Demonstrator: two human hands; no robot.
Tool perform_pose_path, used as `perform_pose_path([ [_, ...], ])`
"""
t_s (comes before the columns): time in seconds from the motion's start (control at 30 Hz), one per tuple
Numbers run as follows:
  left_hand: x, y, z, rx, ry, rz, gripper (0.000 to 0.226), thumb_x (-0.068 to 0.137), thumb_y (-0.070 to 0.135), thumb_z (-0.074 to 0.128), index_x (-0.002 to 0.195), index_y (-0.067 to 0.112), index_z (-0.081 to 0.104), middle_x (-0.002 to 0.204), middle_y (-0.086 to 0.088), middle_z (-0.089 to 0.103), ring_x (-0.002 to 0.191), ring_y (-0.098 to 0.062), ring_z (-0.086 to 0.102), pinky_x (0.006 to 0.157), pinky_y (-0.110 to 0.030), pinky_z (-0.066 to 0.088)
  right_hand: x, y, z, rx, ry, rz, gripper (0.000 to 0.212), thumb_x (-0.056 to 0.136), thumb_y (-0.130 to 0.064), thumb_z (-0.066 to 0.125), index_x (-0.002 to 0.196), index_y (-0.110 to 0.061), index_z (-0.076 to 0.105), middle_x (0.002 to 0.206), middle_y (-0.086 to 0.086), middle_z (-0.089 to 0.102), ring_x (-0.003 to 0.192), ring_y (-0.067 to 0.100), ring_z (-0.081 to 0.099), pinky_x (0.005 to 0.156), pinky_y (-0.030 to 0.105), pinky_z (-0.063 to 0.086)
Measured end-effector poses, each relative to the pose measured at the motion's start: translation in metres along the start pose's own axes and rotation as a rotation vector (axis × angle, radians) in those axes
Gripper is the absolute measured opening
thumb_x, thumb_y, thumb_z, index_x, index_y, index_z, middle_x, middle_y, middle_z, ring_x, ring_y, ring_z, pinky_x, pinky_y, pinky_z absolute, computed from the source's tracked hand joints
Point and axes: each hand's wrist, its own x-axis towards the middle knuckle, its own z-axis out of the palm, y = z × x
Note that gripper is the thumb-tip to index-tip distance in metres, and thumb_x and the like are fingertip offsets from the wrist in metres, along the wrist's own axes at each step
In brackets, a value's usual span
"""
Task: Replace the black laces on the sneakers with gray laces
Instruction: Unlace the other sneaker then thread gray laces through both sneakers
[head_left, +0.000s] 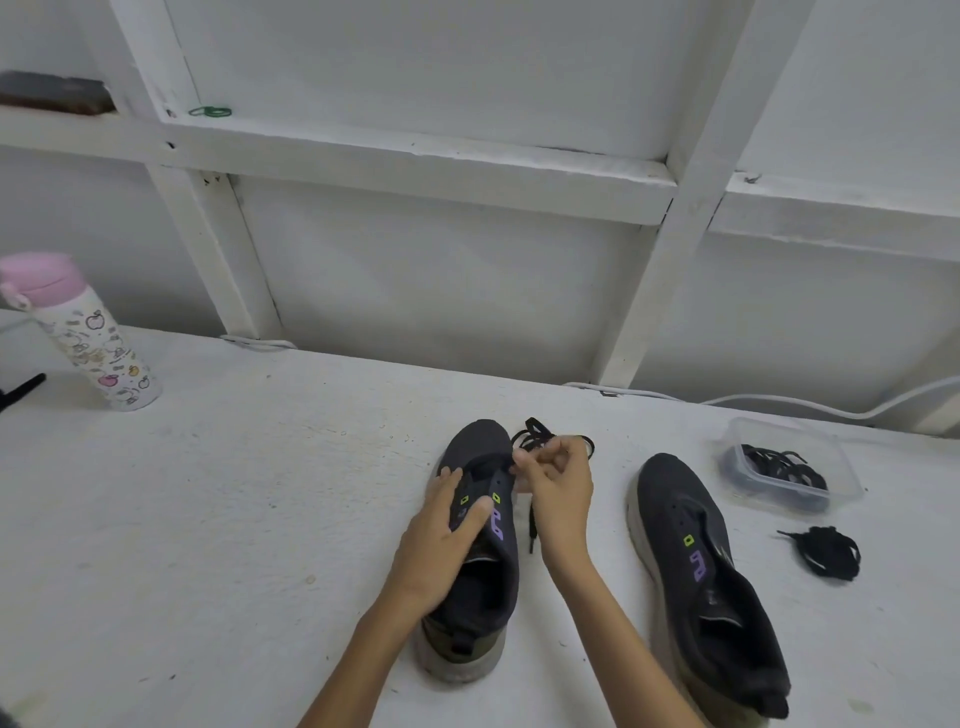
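1. The right hand (558, 493) pinches the black lace (535, 436) between thumb and fingertips, just off the right edge of the held sneaker (478, 441), level with its front eyelets.
2. From that pinch the lace goes 2 ways. Loops bunch up past the sneaker's toe, and 1 free end (532, 530) trails back along the sneaker's right side on the table (234, 493).
3. The left hand (447, 540) clasps this sneaker across the tongue, thumb on the right eyelet row, steadying it.
4. The sneaker's long axis runs from heel, nearest the person, to toe. The last threaded stretch probably sits at the toe end, so the right hand is better placed to draw it out.
5. Right of the held sneaker lies the second sneaker (696, 571), roughly parallel, with no lace showing.
6. Further right, a clear container (841, 467) holds tangled dark laces (779, 467); whether they are gray or black I cannot tell.
7. A loose black bundle (828, 553) lies on the table just beside that container.
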Motion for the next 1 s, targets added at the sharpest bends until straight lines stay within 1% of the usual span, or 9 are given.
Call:
perform_pose_path([
  [0.1, -0.004, 0.001, -0.003, 0.075, 0.202, 0.183, 0.020, 0.095, 0.029, 0.057, 0.113, 0.035, 0.060, 0.121, 0.023, 0.058, 0.115, -0.002, 0.055, 0.095, -0.024, 0.046, -0.013, 0.009, -0.005, -0.020, -0.008, 0.004, 0.019, 0.083, -0.007, 0.074, 0.076, -0.006, 0.056, 0.072, 0.007, 0.065, 0.066, 0.013, 0.063, 0.060, 0.034, 0.056],
  [0.2, 0.003, 0.014, -0.005, 0.332, 0.209, 0.210, 0.013, 0.090, 0.024, 0.057, 0.093, 0.035, 0.063, 0.101, 0.020, 0.059, 0.095, -0.002, 0.055, 0.079, -0.023, 0.048, -0.017, 0.014, -0.002, -0.050, -0.065, 0.049, 0.009, 0.082, -0.014, 0.077, 0.080, -0.015, 0.068, 0.078, -0.003, 0.070, 0.072, 0.013, 0.065, 0.054, 0.024, 0.053],
  [0.3, 0.018, 0.026, -0.008, 0.475, 0.130, 0.117, 0.018, 0.089, 0.029, 0.058, 0.105, 0.033, 0.066, 0.108, 0.012, 0.061, 0.096, -0.009, 0.058, 0.082, -0.028, 0.050, -0.010, 0.017, 0.001, -0.125, -0.075, 0.040, 0.010, 0.080, -0.020, 0.079, 0.084, -0.025, 0.071, 0.087, -0.001, 0.071, 0.079, 0.014, 0.067, 0.065, 0.033, 0.056],
  [0.37, 0.024, 0.030, -0.010, 0.509, 0.101, 0.116, 0.023, 0.088, 0.034, 0.061, 0.110, 0.033, 0.068, 0.107, 0.010, 0.063, 0.096, -0.012, 0.060, 0.081, -0.030, 0.051, -0.006, 0.016, 0.000, -0.163, -0.088, 0.020, 0.012, 0.079, -0.018, 0.079, 0.077, -0.027, 0.071, 0.088, 0.002, 0.070, 0.076, 0.007, 0.065, 0.067, 0.031, 0.055],
  [0.53, 0.028, 0.031, -0.011, 0.401, 0.078, 0.107, 0.020, 0.082, 0.039, 0.070, 0.102, 0.036, 0.069, 0.082, 0.017, 0.060, 0.082, -0.006, 0.059, 0.074, -0.025, 0.047, 0.005, 0.010, -0.003, -0.193, -0.147, -0.049, 0.020, 0.080, -0.008, 0.075, 0.067, -0.022, 0.071, 0.066, -0.010, 0.068, 0.063, 0.000, 0.057, 0.064, 0.015, 0.045],
  [0.63, 0.035, 0.032, -0.012, 0.380, 0.053, 0.101, 0.025, 0.082, 0.034, 0.071, 0.107, 0.036, 0.068, 0.092, 0.018, 0.069, 0.083, -0.005, 0.061, 0.080, -0.027, 0.051, 0.012, 0.012, -0.001, -0.257, -0.187, -0.047, 0.028, 0.084, -0.008, 0.070, 0.064, -0.026, 0.061, 0.062, -0.017, 0.064, 0.061, 0.001, 0.054, 0.062, 0.020, 0.044],
  [0.7, 0.040, 0.034, -0.013, 0.425, 0.060, 0.102, 0.024, 0.084, 0.031, 0.068, 0.108, 0.037, 0.069, 0.092, 0.018, 0.071, 0.087, -0.008, 0.063, 0.080, -0.027, 0.050, 0.015, 0.014, 0.001, -0.303, -0.196, -0.045, 0.031, 0.086, -0.009, 0.067, 0.064, -0.027, 0.055, 0.063, -0.014, 0.061, 0.061, 0.005, 0.052, 0.062, 0.028, 0.045],
  [0.83, 0.050, 0.039, -0.013, 0.550, 0.134, 0.122, 0.014, 0.083, 0.036, 0.065, 0.095, 0.039, 0.072, 0.088, 0.017, 0.072, 0.090, -0.010, 0.065, 0.075, -0.024, 0.046, 0.011, 0.016, 0.005, -0.355, -0.175, -0.031, 0.031, 0.092, -0.009, 0.059, 0.067, -0.020, 0.045, 0.064, -0.007, 0.051, 0.061, 0.007, 0.044, 0.062, 0.026, 0.036],
  [1.0, 0.050, 0.031, -0.003, 0.565, 0.173, 0.190, 0.012, 0.085, 0.030, 0.059, 0.090, 0.034, 0.069, 0.087, 0.015, 0.069, 0.084, -0.010, 0.062, 0.068, -0.023, 0.041, 0.008, 0.010, 0.007, -0.143, -0.106, 0.067, 0.023, 0.104, -0.015, 0.040, 0.081, -0.013, 0.042, 0.072, 0.000, 0.061, 0.058, 0.012, 0.050, 0.056, 0.026, 0.043],
])
